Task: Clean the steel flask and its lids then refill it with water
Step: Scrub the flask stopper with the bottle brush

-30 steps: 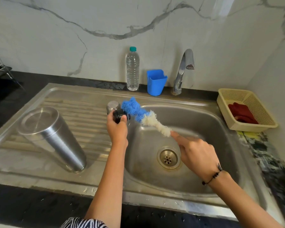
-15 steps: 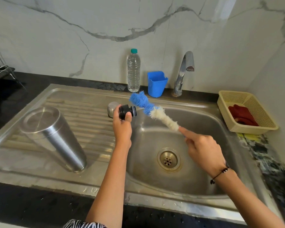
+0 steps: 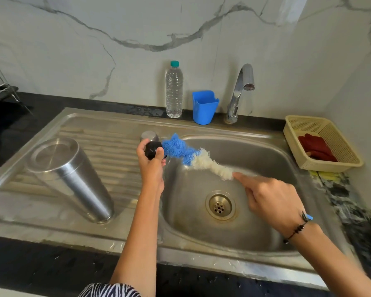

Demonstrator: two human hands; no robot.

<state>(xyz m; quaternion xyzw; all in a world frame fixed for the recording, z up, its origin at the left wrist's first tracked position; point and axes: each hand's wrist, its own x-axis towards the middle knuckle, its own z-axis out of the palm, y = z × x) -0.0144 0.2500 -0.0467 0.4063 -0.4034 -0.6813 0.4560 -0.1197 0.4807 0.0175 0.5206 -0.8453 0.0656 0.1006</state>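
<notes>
The steel flask (image 3: 73, 179) stands upside down on the ribbed draining board at the left. My left hand (image 3: 150, 166) grips a small black lid (image 3: 153, 149) above the basin's left rim. Just behind it on the board sits a steel lid (image 3: 149, 136). My right hand (image 3: 270, 200) holds the handle of a bottle brush (image 3: 193, 157) with blue and white bristles, index finger stretched along it. The blue bristle tip presses against the black lid.
The sink basin (image 3: 255, 232) with its drain (image 3: 220, 206) lies below my hands. A tap (image 3: 240, 91), a blue plastic holder (image 3: 204, 107) and a clear water bottle (image 3: 174, 88) stand at the back. A beige basket (image 3: 330, 163) with a red cloth sits at the right.
The brush swung up away from the black lid half a second ago and has come back down against it. My left hand lowered slightly with the lid.
</notes>
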